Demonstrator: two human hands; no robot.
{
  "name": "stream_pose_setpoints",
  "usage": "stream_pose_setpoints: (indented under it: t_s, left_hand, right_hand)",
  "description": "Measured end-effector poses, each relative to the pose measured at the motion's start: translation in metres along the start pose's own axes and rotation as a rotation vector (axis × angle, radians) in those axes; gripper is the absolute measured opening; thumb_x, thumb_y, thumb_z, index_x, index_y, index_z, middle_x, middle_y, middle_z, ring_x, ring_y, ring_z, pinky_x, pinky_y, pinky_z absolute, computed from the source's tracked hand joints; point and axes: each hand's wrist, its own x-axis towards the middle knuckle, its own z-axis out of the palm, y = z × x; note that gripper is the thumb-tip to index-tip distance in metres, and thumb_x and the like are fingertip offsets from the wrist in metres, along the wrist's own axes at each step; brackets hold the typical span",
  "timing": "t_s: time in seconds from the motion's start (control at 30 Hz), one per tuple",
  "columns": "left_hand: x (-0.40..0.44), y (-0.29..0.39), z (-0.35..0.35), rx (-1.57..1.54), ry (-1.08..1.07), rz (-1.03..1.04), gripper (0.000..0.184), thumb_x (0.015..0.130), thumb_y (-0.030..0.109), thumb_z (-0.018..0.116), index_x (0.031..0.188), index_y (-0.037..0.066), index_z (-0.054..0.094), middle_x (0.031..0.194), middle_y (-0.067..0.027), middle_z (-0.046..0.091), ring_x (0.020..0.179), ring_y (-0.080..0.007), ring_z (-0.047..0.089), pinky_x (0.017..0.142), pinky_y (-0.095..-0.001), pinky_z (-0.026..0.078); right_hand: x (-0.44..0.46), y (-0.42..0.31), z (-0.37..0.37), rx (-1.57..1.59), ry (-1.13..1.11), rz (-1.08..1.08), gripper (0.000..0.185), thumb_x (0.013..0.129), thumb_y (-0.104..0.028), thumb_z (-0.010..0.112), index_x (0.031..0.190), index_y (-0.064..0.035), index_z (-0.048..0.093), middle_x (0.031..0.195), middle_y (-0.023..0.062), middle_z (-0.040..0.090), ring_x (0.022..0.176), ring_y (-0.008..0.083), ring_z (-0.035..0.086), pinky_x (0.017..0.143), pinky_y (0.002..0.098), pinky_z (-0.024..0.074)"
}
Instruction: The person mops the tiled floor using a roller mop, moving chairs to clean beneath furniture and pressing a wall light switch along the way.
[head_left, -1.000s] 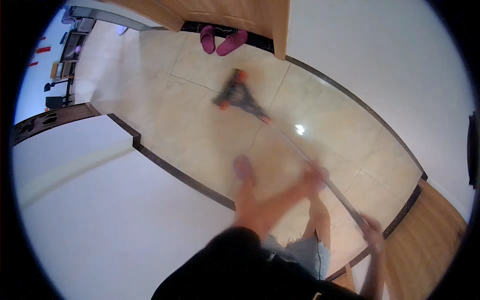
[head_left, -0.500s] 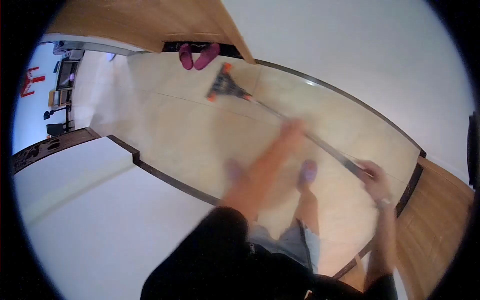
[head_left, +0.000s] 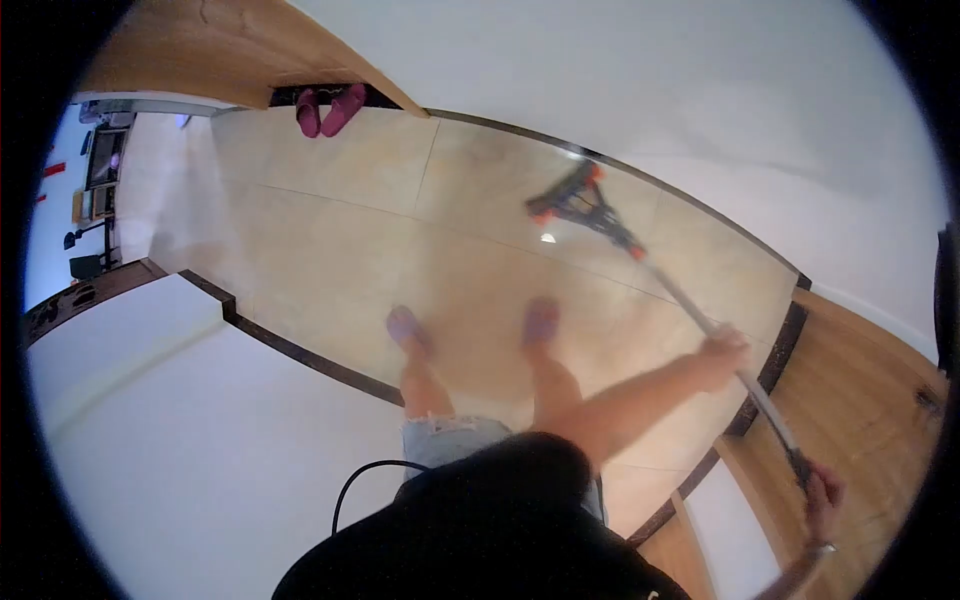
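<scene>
Against the wooden panel (head_left: 875, 400) beyond the right edge of the floor (head_left: 330, 240), in the right hand (head_left: 823, 490): the dark upper end of a long-handled floor tool (head_left: 683, 297), apparently gripped, with fingers curled round it. At the wrist, a pale band (head_left: 826, 547). Farther down the same shaft, gripping too, the left hand (head_left: 725, 358), closed around the pale pole and slightly blurred. Out past it, a triangular head (head_left: 562, 192) with orange corners, just inside the floor's far edge, close to the dark skirting (head_left: 700, 208); touching or apart, impossible to tell, likewise whether flat down or a little raised.

In handling, probably light for such length, stiff in the shaft, and smooth enough to slide or twist in a loose grip. Best taken at two spots well apart, dark end and mid-shaft, rather than by the thin-looking struts of the head, perhaps easy to knock against the skirting.

Nearer the floor's near edge, two feet in purplish shoes (head_left: 405, 325). Toward the far left corner, well apart from the head, a pair of pink slippers (head_left: 343, 110).
</scene>
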Motion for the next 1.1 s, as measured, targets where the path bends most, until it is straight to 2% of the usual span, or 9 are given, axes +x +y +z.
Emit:
stream_pose_setpoints:
  t_s: [0.3,0.47,0.6,0.67,0.7,0.8,0.87,1.0,1.1]
  left_hand:
    - [0.057,0.039,-0.072,-0.136,-0.02,-0.323,0.031,0.077,0.026,0.061,0.098,0.006,0.051,0.103,-0.0152,0.051,0.101,-0.0325,0.05,0.082,-0.0463,0.043]
    - [0.014,0.019,-0.113,-0.111,0.095,-0.392,0.027,0.077,0.026,0.06,0.093,0.005,0.053,0.101,-0.0148,0.054,0.1,-0.0317,0.051,0.082,-0.0438,0.043]
    - [-0.084,-0.036,-0.13,0.124,0.004,-0.677,0.026,0.073,0.023,0.064,0.089,0.004,0.057,0.101,-0.0144,0.056,0.101,-0.0329,0.052,0.084,-0.0442,0.042]
    - [-0.176,-0.064,-0.144,0.338,0.322,-0.694,0.04,0.071,0.018,0.063,0.108,0.008,0.051,0.113,-0.0146,0.053,0.111,-0.0343,0.047,0.089,-0.0469,0.04]
    - [-0.215,-0.07,-0.152,0.386,0.04,-0.957,0.052,0.074,0.016,0.061,0.122,0.01,0.041,0.128,-0.0149,0.042,0.119,-0.035,0.04,0.093,-0.0476,0.037]
    - [-0.282,-0.016,-0.198,0.339,0.052,-1.098,0.062,0.075,0.013,0.059,0.131,0.011,0.033,0.141,-0.0137,0.024,0.127,-0.0338,0.03,0.095,-0.0517,0.034]
    - [-0.315,-0.031,-0.177,0.167,0.171,-1.137,0.073,0.074,0.009,0.058,0.137,0.013,0.023,0.146,-0.0116,0.011,0.132,-0.0334,0.021,0.095,-0.0572,0.03]
    - [-0.273,0.014,-0.131,0.552,-0.288,-1.127,0.063,0.074,0.007,0.057,0.133,0.011,0.034,0.142,-0.0139,0.021,0.13,-0.0308,0.025,0.096,-0.053,0.031]
    - [-0.229,0.019,0.08,0.034,0.1,-0.555,0.042,0.089,0.021,0.034,0.13,0.018,0.041,0.141,-0.0141,0.025,0.131,-0.0335,0.018,0.104,-0.0527,0.014]
  right_hand:
    - [0.055,-0.142,-0.057,-0.357,0.028,0.013,0.018,0.078,-0.004,0.062,0.096,-0.0047,0.057,0.073,0.0015,0.058,0.047,0.0051,0.042,0.041,0.0201,0.0358]
    - [0.068,-0.156,-0.021,-0.157,-0.105,-0.23,0.012,0.076,-0.003,0.065,0.088,-0.0041,0.064,0.072,0.0026,0.059,0.055,0.008,0.048,0.048,0.0195,0.0398]
    - [0.085,-0.137,0.101,-0.238,-0.403,-0.414,0.021,0.077,-0.005,0.065,0.098,0.001,0.065,0.086,0.008,0.065,0.079,0.0131,0.059,0.07,0.0255,0.0481]
    - [0.074,-0.128,0.207,-0.054,-0.657,-0.576,0.03,0.081,-0.005,0.06,0.11,-0.0014,0.058,0.101,0.0097,0.064,0.09,0.0167,0.06,0.078,0.0287,0.0475]
    - [0.072,-0.117,0.264,-0.112,-0.702,-0.776,0.034,0.082,-0.004,0.056,0.116,-0.005,0.055,0.104,0.0134,0.063,0.096,0.0213,0.06,0.082,0.0298,0.0466]
    - [0.054,-0.123,0.411,-0.148,-0.7,-1.035,0.037,0.088,-0.022,0.045,0.124,-0.0162,0.047,0.101,0.0183,0.06,0.091,0.0356,0.058,0.079,0.0384,0.0466]
    - [0.047,-0.119,0.471,-0.288,-0.771,-0.837,0.038,0.088,-0.023,0.045,0.125,-0.0162,0.045,0.101,0.0201,0.058,0.092,0.0373,0.057,0.079,0.0395,0.0459]
    - [0.033,-0.056,0.377,-0.341,-0.697,-0.78,0.035,0.088,-0.025,0.046,0.122,-0.0153,0.05,0.108,0.0207,0.056,0.097,0.0364,0.056,0.082,0.0383,0.0448]
    - [0.005,0.045,0.21,-0.438,-0.661,-0.428,0.038,0.089,-0.025,0.049,0.124,-0.0103,0.048,0.105,0.0118,0.062,0.089,0.0204,0.059,0.078,0.0294,0.0451]
